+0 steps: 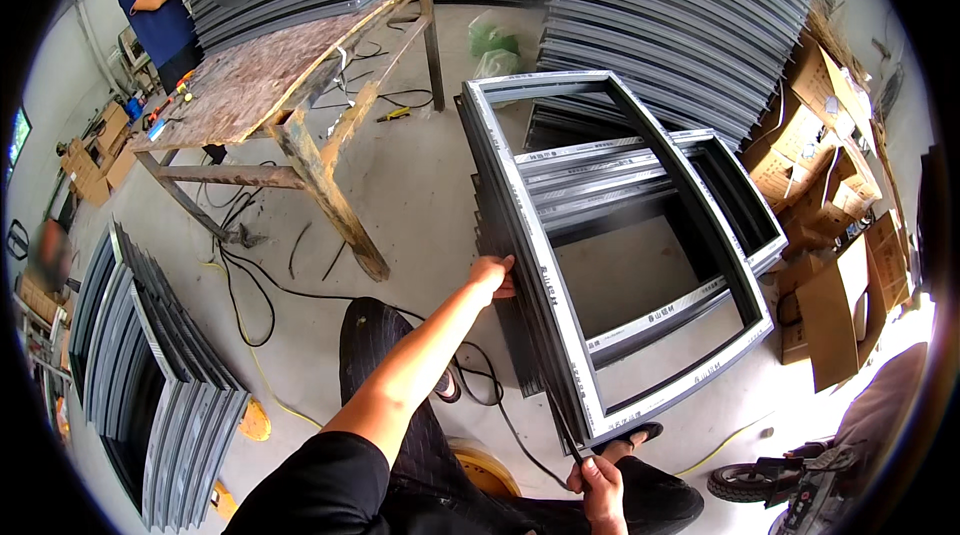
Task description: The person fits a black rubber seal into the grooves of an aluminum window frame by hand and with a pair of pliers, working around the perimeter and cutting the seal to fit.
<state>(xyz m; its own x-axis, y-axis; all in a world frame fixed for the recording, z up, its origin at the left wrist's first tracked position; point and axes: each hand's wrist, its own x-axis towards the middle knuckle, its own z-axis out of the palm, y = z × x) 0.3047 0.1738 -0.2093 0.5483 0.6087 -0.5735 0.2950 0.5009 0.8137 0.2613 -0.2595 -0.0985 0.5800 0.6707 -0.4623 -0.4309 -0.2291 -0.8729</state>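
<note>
A grey window frame (pixel 546 265) with white printed protective film lies on top of a stack of similar frames (pixel 497 160), right of centre. My left hand (pixel 493 278) grips the stack's left side edge, its fingertips curled against the dark profiles. At the frame's near corner my right hand (pixel 600 483) is closed with thumb and fingers together on a thin black strip (pixel 568 437). This strip runs up along the frame's near left side. How far it continues under the frame is hidden.
A worn wooden workbench (pixel 245 100) stands ahead left, with a person (pixel 160 15) behind it. More frames (pixel 185 435) are stacked at left, and long profiles (pixel 680 25) at the back. Cables (pixel 262 285) cross the floor. Cardboard boxes (pixel 850 310) crowd the right side.
</note>
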